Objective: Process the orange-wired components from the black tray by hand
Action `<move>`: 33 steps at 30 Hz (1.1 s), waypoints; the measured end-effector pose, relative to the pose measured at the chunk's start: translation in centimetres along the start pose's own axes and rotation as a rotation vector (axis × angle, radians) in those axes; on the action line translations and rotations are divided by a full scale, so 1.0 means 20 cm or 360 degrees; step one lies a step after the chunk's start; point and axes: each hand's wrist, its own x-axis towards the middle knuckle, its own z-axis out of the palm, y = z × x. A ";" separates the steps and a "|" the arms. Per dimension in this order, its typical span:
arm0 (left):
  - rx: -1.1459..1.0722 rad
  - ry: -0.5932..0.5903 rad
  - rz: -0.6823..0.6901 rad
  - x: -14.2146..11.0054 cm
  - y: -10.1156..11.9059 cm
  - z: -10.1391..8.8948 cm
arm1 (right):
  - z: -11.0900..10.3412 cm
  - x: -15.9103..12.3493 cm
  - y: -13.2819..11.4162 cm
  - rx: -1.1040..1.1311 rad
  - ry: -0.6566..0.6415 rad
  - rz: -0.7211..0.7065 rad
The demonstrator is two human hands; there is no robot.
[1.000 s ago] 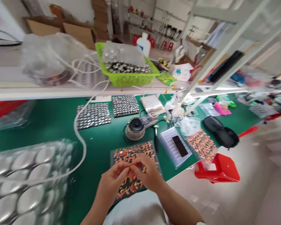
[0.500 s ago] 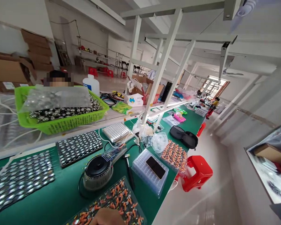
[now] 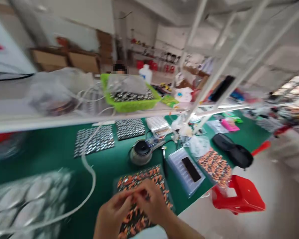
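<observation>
My left hand [image 3: 114, 210] and my right hand [image 3: 150, 200] meet fingertip to fingertip, both pinched closed. Whatever lies between the fingers is too small and blurred to make out. Just below them is a dark tray [image 3: 153, 174] of small orange parts with dark and yellowish bits, partly covered by my hands. Beyond the tray stands a round, dark-topped device [image 3: 141, 152] with a clear arm. A hammer [image 3: 164, 156] lies along the tray's right side. Further right a dark phone [image 3: 191, 169] rests on a clear plastic compartment box [image 3: 176, 159].
Trays of silvery domed parts [image 3: 131, 127] line the back of the green table [image 3: 52, 139]. A white cable [image 3: 93, 179] loops at left near wrapped round discs [image 3: 22, 202]. A green basket [image 3: 134, 106] sits on the shelf. A red stool [image 3: 246, 196] stands at right; someone's head shows behind.
The view swung right and up, leaving only part of one hand in sight, then came back. Both hands are again together over the orange parts.
</observation>
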 end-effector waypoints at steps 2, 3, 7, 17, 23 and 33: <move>-0.0170 -0.0054 -0.0068 0.00 0.00 0.01 | -0.03 0.02 -0.02 0.0065 -0.0066 -0.0049; -0.0262 -0.0049 -0.0096 0.01 -0.01 0.02 | -0.03 0.03 -0.02 0.0107 -0.0098 -0.0046; -0.0556 0.0036 -0.0199 0.02 0.01 0.04 | -0.03 0.04 -0.03 0.0192 -0.0177 0.0003; -0.0773 -0.0026 -0.0383 0.01 0.03 0.01 | -0.09 0.07 -0.05 0.0163 -0.0321 0.0024; -0.0758 -0.0020 -0.0381 0.01 0.00 0.02 | -0.15 0.11 -0.10 0.0037 -0.0688 -0.0103; -0.0603 -0.0142 -0.0174 -0.01 0.00 0.00 | -0.17 0.17 -0.09 -0.0120 -0.0866 -0.0145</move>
